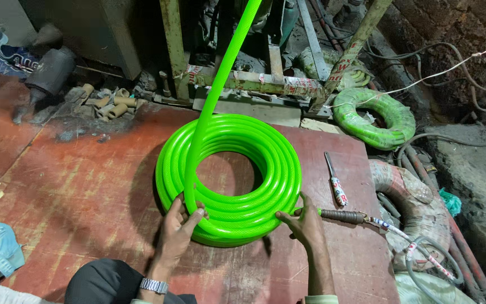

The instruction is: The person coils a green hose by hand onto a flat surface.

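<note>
You are steadying the bright green ribbed plastic hose coil (229, 180), which is lying flat at the centre of the worn red wooden desk (74, 191). Your left hand (176, 229), at the coil's seven o'clock, is curling its fingers over the stacked turns where the incoming hose length (216, 90) is joining. Your right hand (305, 222), at five o'clock, is pressing spread fingers against the rim. Keep both grips firm so the turns are stacking evenly.

Two green hose coils (233, 174) (375, 117), one knife (336, 181), two hands (176, 228) (305, 222).
</note>
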